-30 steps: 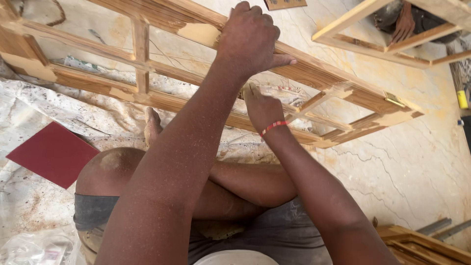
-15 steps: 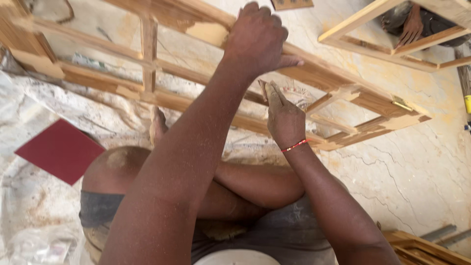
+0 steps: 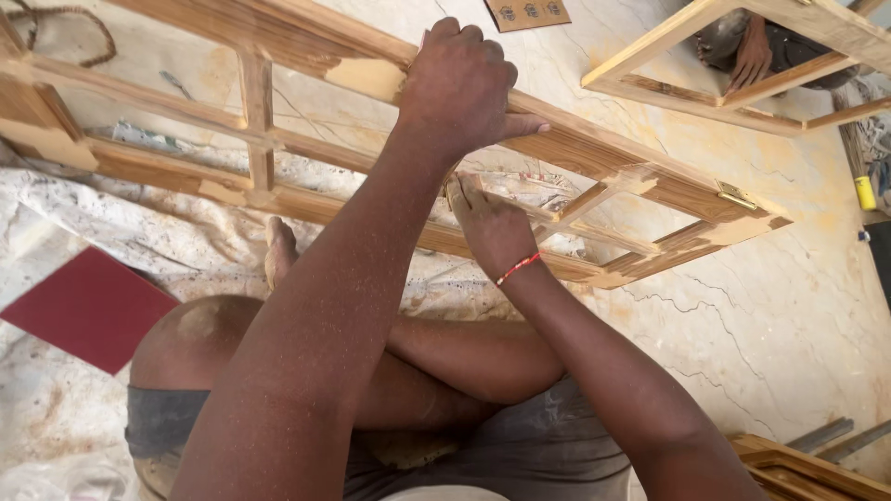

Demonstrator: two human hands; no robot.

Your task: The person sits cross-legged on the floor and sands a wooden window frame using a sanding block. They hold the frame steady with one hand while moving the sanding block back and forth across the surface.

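On the wooden frame [image 3: 278, 56], left hand [image 3: 459, 83] fingers curl round the rail — right hand [image 3: 492, 232] fingers pressed together against it.

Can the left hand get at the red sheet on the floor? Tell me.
Probably yes. The left hand grips the top rail of the wooden frame, while the red sheet lies uncovered beside the knee. It would have to let go first.

Head view, steeply downward, close over floor [image 3: 789, 315]
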